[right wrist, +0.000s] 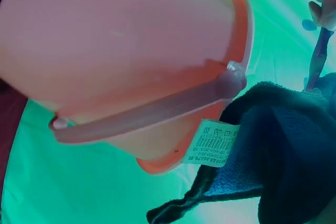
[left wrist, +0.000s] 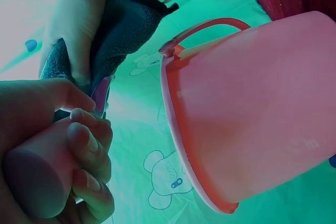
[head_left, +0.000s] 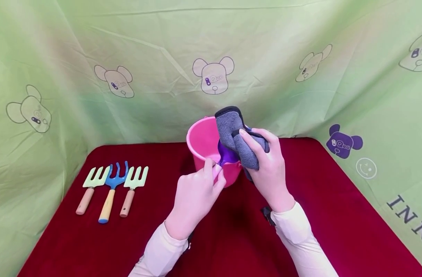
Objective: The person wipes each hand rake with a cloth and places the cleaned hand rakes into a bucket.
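My left hand grips the light-coloured handle of a small purple garden trowel. In the head view, the trowel's blade appears over the near right part of a pink bucket's rim. A folded grey cloth with black edging is held in my right hand, against the trowel's blade and covering part of it. The right wrist view shows the cloth's white label near the bucket. The blade's tip is hidden behind the cloth.
Left of the bucket, two pale green hand forks with wooden handles flank a blue hand fork on the dark red tabletop. A green curtain printed with bear heads encloses the back and sides. The bucket's handle hangs along its side.
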Demonstrator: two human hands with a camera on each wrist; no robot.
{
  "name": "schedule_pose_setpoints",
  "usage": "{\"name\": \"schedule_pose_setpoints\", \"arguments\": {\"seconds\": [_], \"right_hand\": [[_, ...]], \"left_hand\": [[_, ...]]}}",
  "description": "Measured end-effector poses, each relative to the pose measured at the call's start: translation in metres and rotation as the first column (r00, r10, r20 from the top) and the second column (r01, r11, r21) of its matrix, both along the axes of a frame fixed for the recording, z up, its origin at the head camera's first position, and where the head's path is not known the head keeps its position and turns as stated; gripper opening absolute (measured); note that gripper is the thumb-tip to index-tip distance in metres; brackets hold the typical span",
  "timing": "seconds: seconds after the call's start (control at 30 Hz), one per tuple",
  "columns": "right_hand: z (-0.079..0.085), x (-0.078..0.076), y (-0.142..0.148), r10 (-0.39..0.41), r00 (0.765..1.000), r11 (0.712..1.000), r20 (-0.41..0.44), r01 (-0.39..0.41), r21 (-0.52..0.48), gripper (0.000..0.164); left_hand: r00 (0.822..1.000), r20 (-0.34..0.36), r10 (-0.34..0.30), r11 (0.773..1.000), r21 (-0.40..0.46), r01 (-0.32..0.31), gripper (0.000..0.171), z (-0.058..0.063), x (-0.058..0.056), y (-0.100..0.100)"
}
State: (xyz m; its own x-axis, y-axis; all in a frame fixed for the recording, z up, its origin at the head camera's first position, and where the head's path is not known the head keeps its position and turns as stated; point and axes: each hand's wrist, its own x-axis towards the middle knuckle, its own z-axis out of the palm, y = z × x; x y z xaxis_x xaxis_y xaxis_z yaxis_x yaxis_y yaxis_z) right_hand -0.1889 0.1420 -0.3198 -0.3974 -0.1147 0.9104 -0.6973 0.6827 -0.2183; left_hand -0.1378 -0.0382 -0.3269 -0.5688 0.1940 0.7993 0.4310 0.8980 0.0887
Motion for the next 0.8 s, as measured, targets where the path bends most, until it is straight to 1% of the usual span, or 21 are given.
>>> {"name": "schedule_pose_setpoints", "arguments": {"seconds": [0.17,0.27,0.57,0.67,0.8], "right_hand": [[0.0,0.0002,0.0001,-0.036,0.998,0.999,-0.048,0.037,0.025,0.045],[0.0008,-0.0002,-0.0007,-0.051,0.993,0.998,-0.102,0.055,0.035,0.044],[0.0062,0.0014,-0.0041,-0.04,0.965,0.997,-0.258,0.056,0.053,0.037],[0.0082,0.0022,-0.0047,-0.035,0.96,0.996,-0.279,0.056,0.068,0.037],[0.0083,0.0029,-0.0044,-0.031,0.961,0.996,-0.274,0.054,0.075,0.037]], "left_hand": [[1.0,0.018,0.003,1.0,0.008,-0.003,0.019,-0.001,0.0004,0.0015],[1.0,0.017,0.008,1.0,0.01,-0.008,0.018,-0.0013,0.0004,0.0023],[0.999,0.031,0.012,1.0,0.009,-0.013,0.018,0.0008,0.0013,0.0016],[0.999,0.037,0.013,1.0,0.014,-0.013,0.018,0.0005,0.0011,0.0017],[0.998,0.054,0.011,1.0,0.019,-0.012,0.017,0.0002,0.0008,0.0016]]}}
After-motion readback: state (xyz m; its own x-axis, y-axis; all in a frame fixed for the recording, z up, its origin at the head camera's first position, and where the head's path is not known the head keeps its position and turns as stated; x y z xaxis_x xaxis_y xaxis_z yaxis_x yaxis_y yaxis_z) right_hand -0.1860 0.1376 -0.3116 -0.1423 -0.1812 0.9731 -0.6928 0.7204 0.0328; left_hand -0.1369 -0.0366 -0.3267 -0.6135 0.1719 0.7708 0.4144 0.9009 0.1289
